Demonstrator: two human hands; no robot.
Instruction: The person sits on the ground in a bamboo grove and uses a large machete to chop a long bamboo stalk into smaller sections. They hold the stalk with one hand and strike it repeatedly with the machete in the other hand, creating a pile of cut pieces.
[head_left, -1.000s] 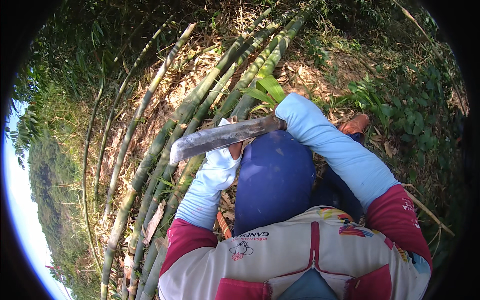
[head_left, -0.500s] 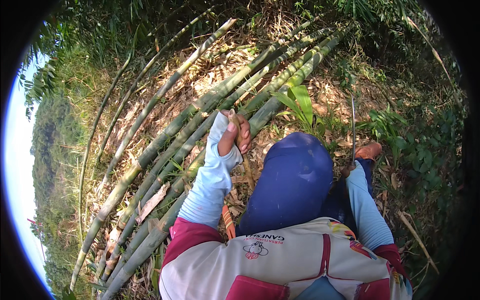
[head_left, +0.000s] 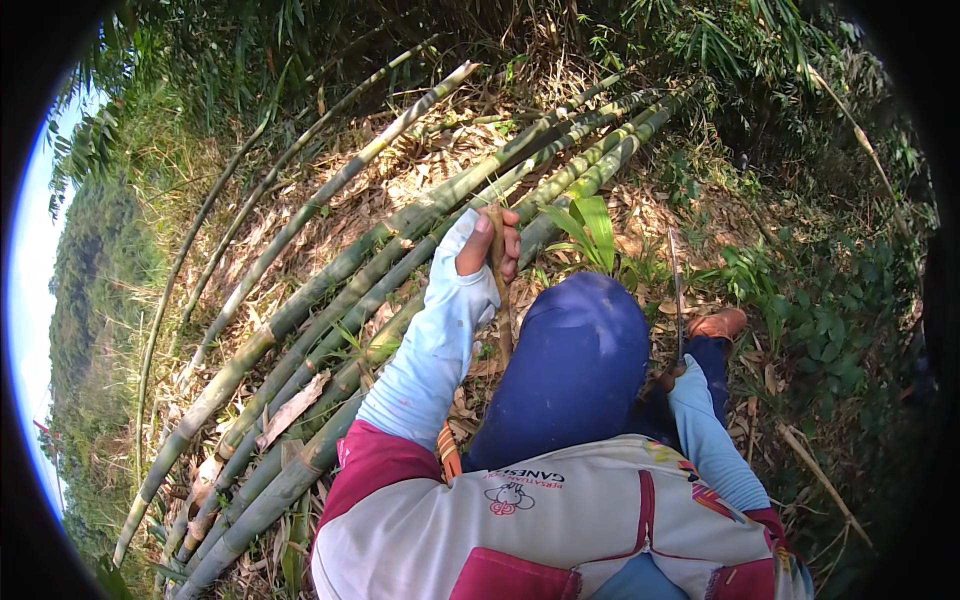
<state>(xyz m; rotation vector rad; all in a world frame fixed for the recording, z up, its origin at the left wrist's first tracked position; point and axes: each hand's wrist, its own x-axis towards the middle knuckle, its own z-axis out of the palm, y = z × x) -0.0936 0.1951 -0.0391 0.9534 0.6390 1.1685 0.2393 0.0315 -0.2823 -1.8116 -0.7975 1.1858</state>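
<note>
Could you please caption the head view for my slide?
Left hand grips a stick, right hand a long blade, beside bamboo poles.

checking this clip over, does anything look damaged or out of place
Nothing looks spilled. The one oddity is a dry husk on the poles, left of the left sleeve: pale and ragged against smooth green. Whether it is attached, I cannot tell.
</note>
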